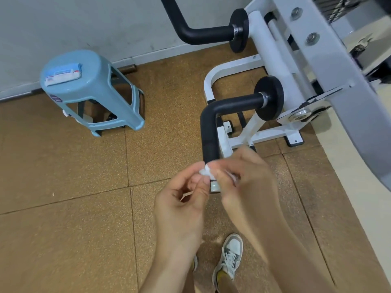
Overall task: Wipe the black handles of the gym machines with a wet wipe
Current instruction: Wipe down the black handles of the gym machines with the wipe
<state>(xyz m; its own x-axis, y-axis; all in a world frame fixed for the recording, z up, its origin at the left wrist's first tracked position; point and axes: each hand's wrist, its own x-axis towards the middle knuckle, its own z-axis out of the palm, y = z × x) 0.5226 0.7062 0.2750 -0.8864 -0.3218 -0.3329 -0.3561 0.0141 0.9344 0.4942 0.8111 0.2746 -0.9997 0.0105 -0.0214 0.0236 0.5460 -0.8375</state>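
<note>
You have two black handles in view, the near handle (211, 127) and the far handle (190, 30), one white wet wipe (206, 171), one blue stool (91, 89), one wipe pack (63, 74), two hands, left hand (182, 197) and right hand (245, 178), and one clearly visible shoe (230, 256).

The near handle (209, 132) looks matt black, foam-like — its end cap (215, 186) shiny metal. The frame (281, 60) is glossy white-painted metal. Stool (91, 89) — smooth blue plastic; floor (63, 229) rough, speckled.

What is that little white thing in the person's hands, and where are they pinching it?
A small crumpled white wet wipe. The left hand and right hand both pinch it at their fingertips, just in front of the end of the black handle.
</note>
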